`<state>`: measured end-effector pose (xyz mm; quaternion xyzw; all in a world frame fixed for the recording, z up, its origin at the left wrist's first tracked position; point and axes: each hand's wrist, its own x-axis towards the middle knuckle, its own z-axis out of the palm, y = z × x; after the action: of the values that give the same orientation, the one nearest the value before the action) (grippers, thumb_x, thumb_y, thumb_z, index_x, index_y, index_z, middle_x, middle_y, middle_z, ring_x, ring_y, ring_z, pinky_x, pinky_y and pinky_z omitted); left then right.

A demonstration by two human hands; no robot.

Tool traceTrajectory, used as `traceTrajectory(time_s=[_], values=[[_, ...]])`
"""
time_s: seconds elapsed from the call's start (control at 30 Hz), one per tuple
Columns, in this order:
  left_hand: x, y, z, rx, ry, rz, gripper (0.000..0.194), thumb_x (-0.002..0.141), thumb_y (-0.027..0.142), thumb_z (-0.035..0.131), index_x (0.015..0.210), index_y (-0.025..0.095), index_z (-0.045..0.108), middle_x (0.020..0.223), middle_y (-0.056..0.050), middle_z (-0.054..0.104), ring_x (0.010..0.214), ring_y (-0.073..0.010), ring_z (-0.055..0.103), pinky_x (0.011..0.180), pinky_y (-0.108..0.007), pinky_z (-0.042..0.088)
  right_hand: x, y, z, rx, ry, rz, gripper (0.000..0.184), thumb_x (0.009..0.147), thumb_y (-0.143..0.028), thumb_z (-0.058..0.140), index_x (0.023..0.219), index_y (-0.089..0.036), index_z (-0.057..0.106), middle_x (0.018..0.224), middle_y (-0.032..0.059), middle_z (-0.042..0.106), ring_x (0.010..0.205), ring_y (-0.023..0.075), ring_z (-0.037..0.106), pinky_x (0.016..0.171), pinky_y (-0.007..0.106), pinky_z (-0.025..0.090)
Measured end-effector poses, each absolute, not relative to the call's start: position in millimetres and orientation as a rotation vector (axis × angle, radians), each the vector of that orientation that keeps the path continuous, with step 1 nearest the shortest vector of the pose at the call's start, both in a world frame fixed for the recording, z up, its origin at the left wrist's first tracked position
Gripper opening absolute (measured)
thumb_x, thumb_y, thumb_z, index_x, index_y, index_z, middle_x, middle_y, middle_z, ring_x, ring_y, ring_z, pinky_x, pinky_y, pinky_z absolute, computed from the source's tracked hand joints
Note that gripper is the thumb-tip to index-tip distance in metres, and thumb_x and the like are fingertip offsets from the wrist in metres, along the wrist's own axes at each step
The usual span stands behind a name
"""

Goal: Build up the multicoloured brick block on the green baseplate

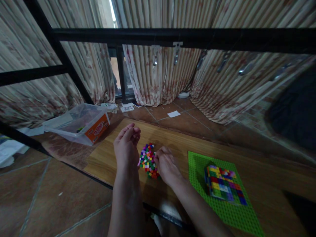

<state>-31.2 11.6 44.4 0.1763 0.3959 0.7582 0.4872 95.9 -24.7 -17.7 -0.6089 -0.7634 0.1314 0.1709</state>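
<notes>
A heap of small multicoloured toy building bricks (147, 159) lies on the wooden tabletop between my two hands. My left hand (126, 141) is raised at the heap's left side, its fingers curled in; what they hold, if anything, is hidden. At the heap's right edge my right hand (168, 164) has its fingertips pressed together among the bricks, and whatever is between them is too small to make out. Off to the right, a block built of colourful bricks (224, 184) stands on a green studded baseplate (197, 164).
A clear plastic bin (74, 126) with an orange label stands beyond the left end of the wooden table (103, 161). Black metal bars (158, 34) cross in front of striped curtains (160, 75). White paper (173, 114) lies on the tiled floor. A dark shape is at right.
</notes>
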Motion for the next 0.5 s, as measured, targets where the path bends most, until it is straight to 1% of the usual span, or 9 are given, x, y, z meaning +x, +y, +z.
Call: traceTrajectory(time_s=[0.13,0.2,0.3,0.4,0.5], values=[[-31.3,11.3,45.3,0.433,0.965,1.863,0.025,0.061,0.023,0.072,0.082,0.013,0.065,0.065,0.001,0.063,0.06,-0.0078,0.059,0.063,-0.019,0.045,101.4,-22.3,-23.2,-1.702,-2.12,0.427,0.015,0.087,-0.014,0.053,0.08,-0.019,0.066,0.091,0.008,0.064,0.086,0.0196,0.059,0.075,0.029,0.043],[-31.5,11.3,46.1,0.433,0.967,1.878,0.025,0.061,0.024,0.072,0.082,0.013,0.065,0.065,0.001,0.063,0.06,-0.0078,0.059,0.063,-0.02,0.045,106.0,-21.7,-25.3,-1.662,-2.065,0.473,0.015,0.085,-0.014,0.055,0.079,-0.02,0.067,0.088,0.0063,0.065,0.08,0.0184,0.061,0.072,0.028,0.042],[-29.1,11.5,44.8,0.494,1.018,1.832,0.026,0.063,0.027,0.073,0.084,0.014,0.066,0.066,0.001,0.064,0.059,-0.0074,0.058,0.062,-0.019,0.044,115.7,-23.1,-23.9,-1.561,-1.861,0.603,0.015,0.083,-0.015,0.057,0.075,-0.022,0.068,0.082,0.0035,0.067,0.077,0.0176,0.062,0.073,0.029,0.044],[-20.8,10.3,39.7,0.755,1.113,1.583,0.026,0.065,0.03,0.074,0.085,0.014,0.069,0.07,-0.002,0.067,0.063,-0.0097,0.059,0.06,-0.019,0.043,129.5,-31.2,-15.6,-1.42,-1.439,0.879,0.009,0.081,-0.026,0.06,0.081,-0.022,0.069,0.076,0.0017,0.07,0.07,0.0177,0.065,0.068,0.03,0.05],[-7.9,6.0,34.9,1.073,1.04,1.199,0.025,0.067,0.034,0.076,0.081,0.014,0.071,0.072,-0.004,0.067,0.064,-0.0121,0.06,0.059,-0.021,0.044,144.4,-45.8,-1.6,-1.265,-1.066,1.037,0.017,0.075,-0.034,0.068,0.087,-0.021,0.069,0.076,0.0014,0.072,0.067,0.0171,0.067,0.065,0.031,0.055]])
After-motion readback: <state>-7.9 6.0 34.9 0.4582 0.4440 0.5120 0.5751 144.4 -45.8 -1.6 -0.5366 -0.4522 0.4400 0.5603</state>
